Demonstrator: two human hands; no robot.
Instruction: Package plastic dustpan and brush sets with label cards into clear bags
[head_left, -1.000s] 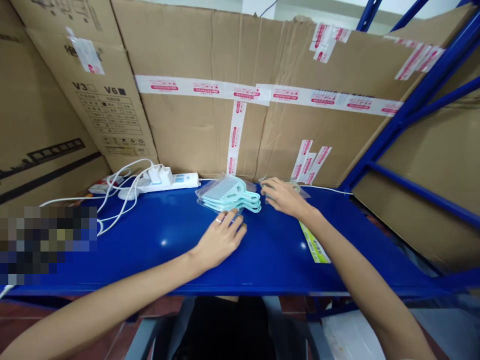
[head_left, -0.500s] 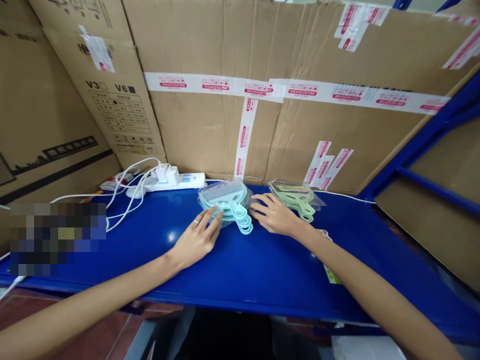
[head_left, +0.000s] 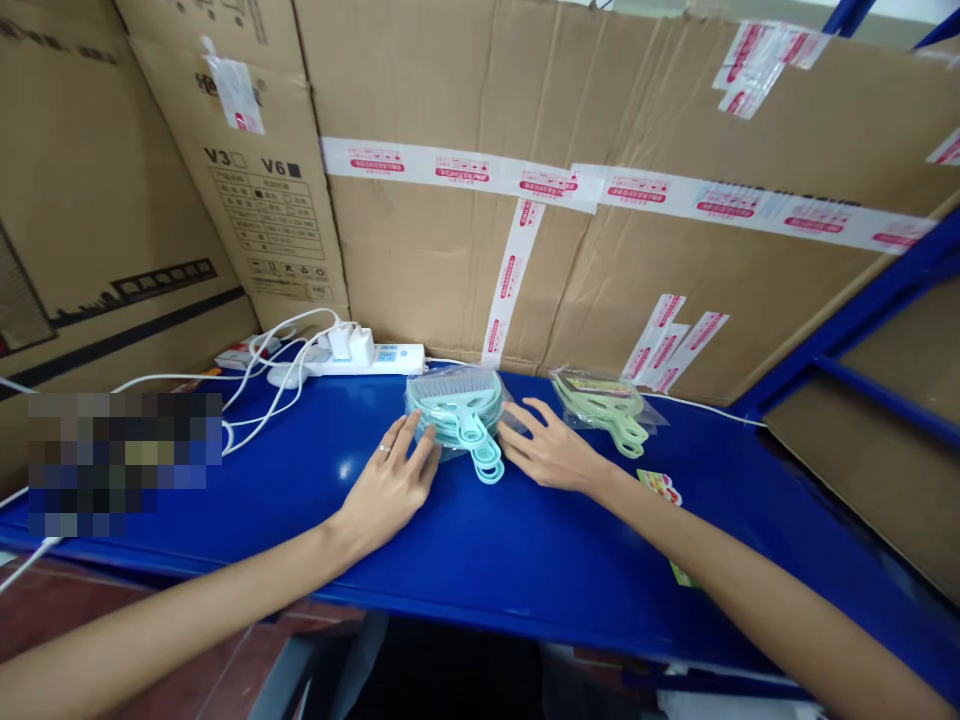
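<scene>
A stack of light blue mini dustpan-and-brush sets (head_left: 463, 402) in clear plastic wrap lies on the blue table (head_left: 480, 560), handles angled toward me. My left hand (head_left: 394, 475) is at the stack's left side, its fingers apart and the fingertips at the wrap; a ring is on one finger. From the right, my right hand (head_left: 551, 450) has its spread fingers by the other edge of the stack. Neither hand is closed around a set, and I cannot tell how firmly the fingertips press. Pale green dustpan-and-brush sets (head_left: 604, 408), also wrapped, lie beyond my right hand.
A white power strip (head_left: 386, 358) with plugs and tangled cables (head_left: 289, 350) sits at the back left. Taped cardboard (head_left: 420, 260) walls the rear. A colourful card (head_left: 660, 487) lies partly under my right forearm. A blurred patch covers the table's left end.
The view has shifted slightly, so everything appears a little further right. My right hand is closer to the blue stack's right side. The left hand stays at its left side.
</scene>
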